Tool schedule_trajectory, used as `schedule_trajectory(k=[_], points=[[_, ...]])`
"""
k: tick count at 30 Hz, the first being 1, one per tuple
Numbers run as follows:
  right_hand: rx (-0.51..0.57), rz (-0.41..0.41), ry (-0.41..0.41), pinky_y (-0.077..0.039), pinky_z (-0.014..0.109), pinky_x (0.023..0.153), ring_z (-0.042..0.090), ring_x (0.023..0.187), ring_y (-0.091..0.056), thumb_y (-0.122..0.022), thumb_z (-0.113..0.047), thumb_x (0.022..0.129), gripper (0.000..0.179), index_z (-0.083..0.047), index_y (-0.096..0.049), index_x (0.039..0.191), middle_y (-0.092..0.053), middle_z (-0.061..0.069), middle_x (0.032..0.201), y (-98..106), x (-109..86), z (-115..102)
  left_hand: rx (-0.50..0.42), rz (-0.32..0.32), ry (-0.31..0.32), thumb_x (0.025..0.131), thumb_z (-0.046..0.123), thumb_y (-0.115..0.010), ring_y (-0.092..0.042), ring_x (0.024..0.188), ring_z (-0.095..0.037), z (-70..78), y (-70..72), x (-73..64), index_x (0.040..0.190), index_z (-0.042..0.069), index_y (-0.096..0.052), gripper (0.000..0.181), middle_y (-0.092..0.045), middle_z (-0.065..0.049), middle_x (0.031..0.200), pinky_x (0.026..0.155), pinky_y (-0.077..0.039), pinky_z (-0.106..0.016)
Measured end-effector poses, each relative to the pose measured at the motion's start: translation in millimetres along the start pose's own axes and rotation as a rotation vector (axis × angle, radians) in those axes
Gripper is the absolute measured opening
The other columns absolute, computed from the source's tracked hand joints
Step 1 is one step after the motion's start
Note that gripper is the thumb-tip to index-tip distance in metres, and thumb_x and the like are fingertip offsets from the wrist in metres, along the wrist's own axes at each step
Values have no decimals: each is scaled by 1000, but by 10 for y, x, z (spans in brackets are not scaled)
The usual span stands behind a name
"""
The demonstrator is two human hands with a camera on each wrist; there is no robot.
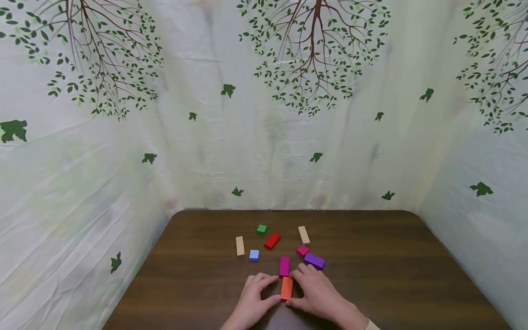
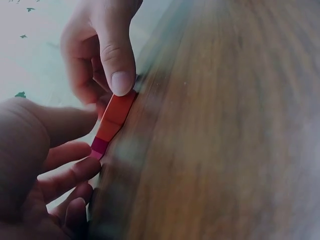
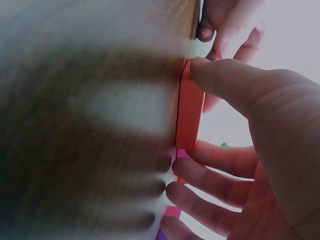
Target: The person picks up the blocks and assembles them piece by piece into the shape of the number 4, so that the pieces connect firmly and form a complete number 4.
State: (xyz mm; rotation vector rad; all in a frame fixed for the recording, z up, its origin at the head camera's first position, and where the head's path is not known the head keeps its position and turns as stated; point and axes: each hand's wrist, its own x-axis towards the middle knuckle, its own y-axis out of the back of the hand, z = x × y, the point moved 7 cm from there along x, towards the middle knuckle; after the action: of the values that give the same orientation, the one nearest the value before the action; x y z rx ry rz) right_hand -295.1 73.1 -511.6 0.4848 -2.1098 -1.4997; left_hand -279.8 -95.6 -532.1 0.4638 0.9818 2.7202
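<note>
Right hand (image 1: pixel 316 289) pinches orange block (image 1: pixel 286 288); left hand's (image 1: pixel 255 298) grip unclear; green block (image 1: pixel 261 228) only in head view

Brown wood-grain table (image 1: pixel 392 279) inside pale printed cloth walls (image 1: pixel 272 178).
Head view: tabletop fills lower centre, straight far edge about two-thirds down, rounded far corners, sides widening toward bottom; cloth off-white with faint green-yellow tints, back panel across the middle, side panels left and right, diagonal creases (image 1: pixel 88 247) lower left, pinkish smudges (image 1: pixel 319 200) low on back panel; tree prints (image 1: pixel 316 23) upper left, upper centre and upper right, brown branches fanning downward, small green leaves; larger dark green leaf shapes (image 1: pixel 228 90) scattered below; light soft, right-wrist view shows pale sheen (image 3: pixel 130 107) on the wood, left of centre.
</note>
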Motion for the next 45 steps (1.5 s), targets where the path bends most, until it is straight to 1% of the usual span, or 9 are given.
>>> schedule_trajectory(k=[4,8,13,16,20,24,29,38,45], points=[[5,-5,15,-46,33,72,11,87,-46,-77,-64,78,59,-17,-69,113,-52,-11,99,3,-4,5,8,-24,-19,86,41,-79,-44,106,-12,6,0,-3,131,15,-69,53,-61,9,116,91,-43,-35],[16,-27,22,-47,33,72,11,89,-47,-78,-60,79,56,-17,-69,115,-53,-11,101,9,-1,23,18,-35,-33,82,45,-81,-43,105,-12,7,-13,12,133,17,-67,59,-60,10,116,91,-43,-35],[29,-38,28,-47,32,73,11,90,-47,-79,-58,79,56,-17,-69,116,-54,-11,102,1,-5,27,59,-39,-48,77,43,-86,-42,103,-11,22,-33,39,132,17,-68,64,-58,9,113,88,-43,-33],[38,-37,34,-47,32,73,11,90,-47,-79,-57,80,55,-17,-69,117,-55,-10,102,-10,-8,18,97,-46,-47,74,40,-88,-42,100,-12,57,-40,55,130,16,-69,64,-57,8,109,85,-42,-32],[52,-39,44,-48,32,75,10,90,-47,-79,-54,80,53,-18,-69,117,-56,-10,103,-4,-9,3,134,-65,-32,73,41,-89,-41,98,-12,90,-49,84,130,15,-69,65,-56,8,107,81,-41,-30],[50,-34,57,-47,32,74,10,90,-47,-79,-52,81,52,-18,-69,118,-56,-11,102,8,-6,-16,135,-77,-22,72,43,-89,-41,97,-12,85,-53,96,128,15,-70,65,-54,8,106,81,-41,-30],[43,-35,69,-47,32,74,9,89,-47,-82,-50,78,53,-18,-70,119,-55,-11,101,-4,-11,-30,145,-86,-16,71,45,-89,-41,97,-12,49,-66,88,124,15,-71,63,-53,9,104,81,-41,-30],[39,-77,43,-47,32,76,9,90,-46,-83,-49,78,55,-19,-69,122,-54,-12,102,-62,-22,0,133,-95,-13,70,45,-90,-42,96,-12,29,-87,73,123,16,-72,63,-52,8,103,80,-41,-30],[26,-49,49,-46,30,73,10,88,-46,-83,-48,78,55,-18,-70,122,-54,-12,101,-22,-21,-44,150,-75,-27,70,45,-90,-42,96,-11,33,-64,85,121,17,-72,61,-52,9,102,79,-41,-30]])
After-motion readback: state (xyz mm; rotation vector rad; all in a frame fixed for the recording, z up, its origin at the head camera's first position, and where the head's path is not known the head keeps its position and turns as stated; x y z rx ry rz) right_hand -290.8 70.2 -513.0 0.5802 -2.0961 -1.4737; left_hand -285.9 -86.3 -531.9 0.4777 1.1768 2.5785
